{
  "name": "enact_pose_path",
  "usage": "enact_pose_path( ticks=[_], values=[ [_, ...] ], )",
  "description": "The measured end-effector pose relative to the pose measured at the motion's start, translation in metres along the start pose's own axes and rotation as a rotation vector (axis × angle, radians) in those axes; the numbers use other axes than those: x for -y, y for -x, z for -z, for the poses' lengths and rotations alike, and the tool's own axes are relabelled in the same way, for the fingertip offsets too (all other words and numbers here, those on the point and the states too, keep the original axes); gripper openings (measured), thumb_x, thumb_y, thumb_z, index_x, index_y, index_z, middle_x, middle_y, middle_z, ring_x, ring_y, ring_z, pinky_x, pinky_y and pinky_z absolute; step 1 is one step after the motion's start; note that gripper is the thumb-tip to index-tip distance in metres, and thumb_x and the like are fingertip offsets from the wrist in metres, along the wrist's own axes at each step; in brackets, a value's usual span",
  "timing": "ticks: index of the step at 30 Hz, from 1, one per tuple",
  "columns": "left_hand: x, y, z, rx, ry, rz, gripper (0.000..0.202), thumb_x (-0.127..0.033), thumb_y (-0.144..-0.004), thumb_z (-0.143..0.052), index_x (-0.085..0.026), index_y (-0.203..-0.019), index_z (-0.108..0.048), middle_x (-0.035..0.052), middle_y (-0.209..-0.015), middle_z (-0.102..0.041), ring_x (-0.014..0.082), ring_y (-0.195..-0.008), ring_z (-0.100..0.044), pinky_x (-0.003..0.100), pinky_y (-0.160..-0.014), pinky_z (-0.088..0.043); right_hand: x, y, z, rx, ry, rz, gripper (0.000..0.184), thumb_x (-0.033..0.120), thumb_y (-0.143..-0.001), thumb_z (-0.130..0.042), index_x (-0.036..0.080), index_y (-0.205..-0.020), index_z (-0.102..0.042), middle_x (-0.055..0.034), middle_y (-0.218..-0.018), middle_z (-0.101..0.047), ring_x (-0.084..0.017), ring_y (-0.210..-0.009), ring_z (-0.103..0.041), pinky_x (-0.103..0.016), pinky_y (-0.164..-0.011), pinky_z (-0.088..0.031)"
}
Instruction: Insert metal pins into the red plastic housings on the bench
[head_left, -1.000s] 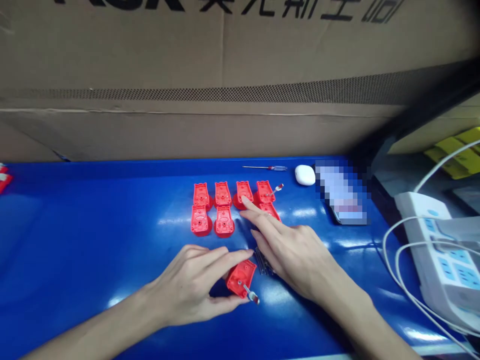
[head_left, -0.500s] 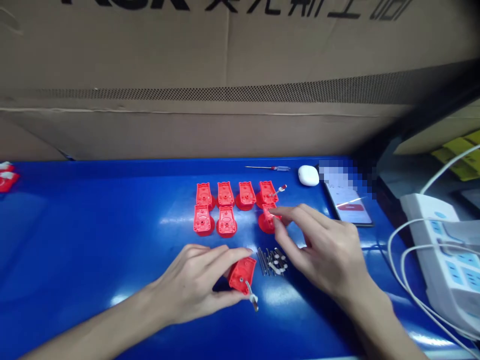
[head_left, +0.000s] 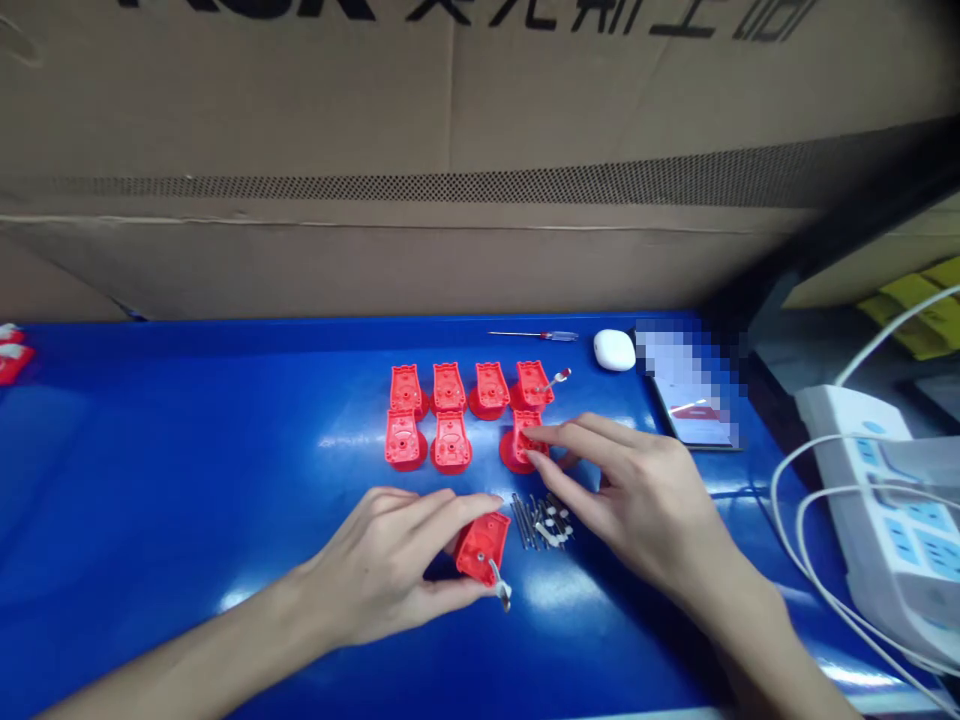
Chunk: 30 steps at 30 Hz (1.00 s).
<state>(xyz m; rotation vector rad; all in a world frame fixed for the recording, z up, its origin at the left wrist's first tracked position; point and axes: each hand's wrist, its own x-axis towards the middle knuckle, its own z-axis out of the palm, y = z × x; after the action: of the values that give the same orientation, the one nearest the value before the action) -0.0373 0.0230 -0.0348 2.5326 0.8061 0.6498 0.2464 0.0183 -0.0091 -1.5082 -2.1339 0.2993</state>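
My left hand (head_left: pixel 409 560) is closed round a red plastic housing (head_left: pixel 480 547), its open side turned up and to the right. A short white wire lead (head_left: pixel 501 585) sticks out of that housing. Over on the right, my right hand (head_left: pixel 622 490) has its thumb and index finger on another red housing (head_left: pixel 517 450) that stands in the front row. Its fingertips cover part of this housing's inside. Just below, between the two hands, lies a small pile of metal rods (head_left: pixel 525 522) and white-ended pieces (head_left: pixel 555 530).
More red housings (head_left: pixel 451 440) stand in two rows on the blue tabletop (head_left: pixel 187 500). One at the back right (head_left: pixel 532 385) has a wire lead sticking out. Behind lie a screwdriver (head_left: pixel 555 336), a white case (head_left: pixel 614 350) and a phone (head_left: pixel 697 410). A power strip (head_left: pixel 892 520) with cables is at right.
My right hand has shifted a little left, and the housing at its fingertips has moved left and turned with it. My left hand holds its housing in nearly the same place.
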Motion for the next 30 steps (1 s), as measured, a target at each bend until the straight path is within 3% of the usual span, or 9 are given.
enact_pose_path(
  ticks=[13, 22, 27, 30],
  values=[
    [0.002, -0.002, -0.002, -0.04, 0.033, 0.017, 0.051, -0.055, -0.099, -0.078, -0.021, -0.133, -0.063, -0.003, -0.087, -0.076, 0.0137, -0.064, -0.07, 0.027, -0.063, -0.053, 0.01, -0.003, -0.022, -0.055, -0.124, 0.099, 0.017, 0.026, -0.112, -0.065, 0.022, -0.118, -0.08, -0.0079, -0.113, -0.083, -0.022, -0.097, -0.078, -0.037, -0.091, -0.065],
    [0.003, -0.001, -0.005, -0.063, 0.029, 0.085, 0.052, -0.053, -0.095, -0.083, -0.022, -0.13, -0.061, -0.0039, -0.085, -0.075, 0.0122, -0.06, -0.067, 0.026, -0.062, -0.052, 0.018, -0.005, -0.016, -0.086, -0.104, 0.085, 0.018, 0.027, -0.111, -0.066, 0.021, -0.12, -0.08, -0.0095, -0.111, -0.08, -0.023, -0.097, -0.075, -0.039, -0.087, -0.064],
    [0.003, -0.003, -0.004, -0.079, 0.04, 0.089, 0.051, -0.054, -0.095, -0.083, -0.022, -0.127, -0.061, -0.0058, -0.079, -0.071, 0.0119, -0.056, -0.063, 0.026, -0.058, -0.05, 0.025, -0.002, 0.003, -0.063, -0.332, 0.145, 0.034, 0.011, -0.099, -0.067, 0.024, -0.129, -0.077, -0.0073, -0.105, -0.076, -0.022, -0.09, -0.07, -0.037, -0.076, -0.059],
    [0.004, -0.003, -0.004, -0.059, 0.056, 0.101, 0.045, -0.051, -0.097, -0.081, -0.022, -0.125, -0.06, -0.0056, -0.079, -0.07, 0.0121, -0.057, -0.064, 0.026, -0.058, -0.051, 0.027, 0.0, 0.008, -0.029, -0.482, 0.236, 0.037, 0.013, -0.092, -0.075, 0.024, -0.128, -0.077, -0.005, -0.099, -0.074, -0.02, -0.083, -0.067, -0.035, -0.068, -0.055]
  ],
)
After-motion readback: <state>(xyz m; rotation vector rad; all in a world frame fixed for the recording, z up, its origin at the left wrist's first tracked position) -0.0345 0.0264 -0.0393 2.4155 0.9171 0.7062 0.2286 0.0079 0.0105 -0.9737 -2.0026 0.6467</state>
